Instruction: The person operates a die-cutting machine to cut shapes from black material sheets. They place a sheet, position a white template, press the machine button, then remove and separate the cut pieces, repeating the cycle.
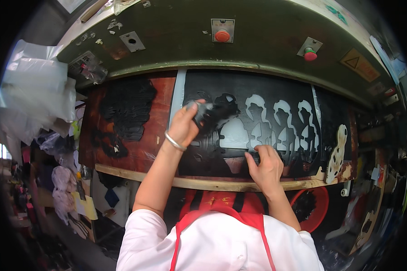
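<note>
Several thin black cut-out pieces, smeared by motion, are gripped in my left hand, which is closed above the left half of a black sheet. My right hand rests low on this sheet, its thumb and fingers apart, the fingertips by the edge of a large rounded opening. Whether they touch a loose bit there is hard to see. To the right, rows of shaped openings let a pale surface show through. A pale cutting die with holes leans at the sheet's right end.
A pile of black cut pieces lies on the reddish-brown board at left. The green machine beam with a red button spans the back. A wooden strip edges the front; a red bucket stands below right.
</note>
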`<state>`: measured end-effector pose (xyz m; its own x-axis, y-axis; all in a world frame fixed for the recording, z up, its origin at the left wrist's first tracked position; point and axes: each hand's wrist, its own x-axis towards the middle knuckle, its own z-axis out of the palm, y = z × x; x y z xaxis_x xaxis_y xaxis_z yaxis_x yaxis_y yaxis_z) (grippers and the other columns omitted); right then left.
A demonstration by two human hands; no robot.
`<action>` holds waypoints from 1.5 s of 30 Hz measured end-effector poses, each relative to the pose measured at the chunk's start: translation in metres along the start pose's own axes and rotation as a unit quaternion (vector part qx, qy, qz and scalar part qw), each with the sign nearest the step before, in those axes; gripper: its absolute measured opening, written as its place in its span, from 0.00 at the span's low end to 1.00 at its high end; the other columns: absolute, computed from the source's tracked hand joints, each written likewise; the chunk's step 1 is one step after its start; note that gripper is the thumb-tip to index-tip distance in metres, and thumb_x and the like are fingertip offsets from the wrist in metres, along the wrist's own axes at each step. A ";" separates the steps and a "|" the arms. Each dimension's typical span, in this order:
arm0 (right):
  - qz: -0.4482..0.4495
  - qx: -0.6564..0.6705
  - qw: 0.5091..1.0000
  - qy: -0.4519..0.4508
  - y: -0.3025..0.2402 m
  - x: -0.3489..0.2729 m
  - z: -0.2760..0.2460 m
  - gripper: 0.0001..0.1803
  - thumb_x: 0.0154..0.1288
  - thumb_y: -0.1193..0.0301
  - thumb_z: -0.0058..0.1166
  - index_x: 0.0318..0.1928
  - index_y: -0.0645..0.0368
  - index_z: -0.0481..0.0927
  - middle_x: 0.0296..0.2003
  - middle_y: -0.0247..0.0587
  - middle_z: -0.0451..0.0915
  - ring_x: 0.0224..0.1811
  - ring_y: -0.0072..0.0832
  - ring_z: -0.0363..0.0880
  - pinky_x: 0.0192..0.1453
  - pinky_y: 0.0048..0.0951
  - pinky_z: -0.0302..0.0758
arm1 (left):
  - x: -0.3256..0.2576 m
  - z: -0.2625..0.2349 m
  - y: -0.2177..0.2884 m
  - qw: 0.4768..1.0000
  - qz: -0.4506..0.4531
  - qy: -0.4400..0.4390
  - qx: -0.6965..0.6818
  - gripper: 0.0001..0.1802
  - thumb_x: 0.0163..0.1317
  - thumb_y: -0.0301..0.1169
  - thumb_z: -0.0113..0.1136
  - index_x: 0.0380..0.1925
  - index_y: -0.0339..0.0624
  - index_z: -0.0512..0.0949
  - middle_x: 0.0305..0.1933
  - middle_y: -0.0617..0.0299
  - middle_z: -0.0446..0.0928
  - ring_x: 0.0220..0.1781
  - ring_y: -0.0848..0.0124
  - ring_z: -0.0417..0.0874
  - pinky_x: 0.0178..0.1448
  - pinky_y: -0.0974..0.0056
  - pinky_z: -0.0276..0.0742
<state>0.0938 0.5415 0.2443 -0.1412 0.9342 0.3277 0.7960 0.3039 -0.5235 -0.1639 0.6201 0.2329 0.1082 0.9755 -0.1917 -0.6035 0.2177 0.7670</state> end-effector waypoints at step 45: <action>0.211 0.593 0.647 -0.430 0.013 0.011 0.082 0.09 0.57 0.71 0.60 0.29 0.66 0.81 0.26 0.34 0.78 0.30 0.17 0.71 0.37 0.19 0.66 | -0.079 -0.051 -0.036 0.630 0.374 -0.320 0.601 0.17 0.49 0.31 0.68 0.41 0.42 0.78 0.46 0.56 0.74 0.37 0.61 0.74 0.41 0.62 0.73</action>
<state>0.0547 0.5709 0.1768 -0.7397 0.5847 -0.3330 -0.0701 -0.5591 -0.8261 -0.1913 0.5331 0.1894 0.6771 0.5497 0.4893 0.3176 -0.8181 0.4794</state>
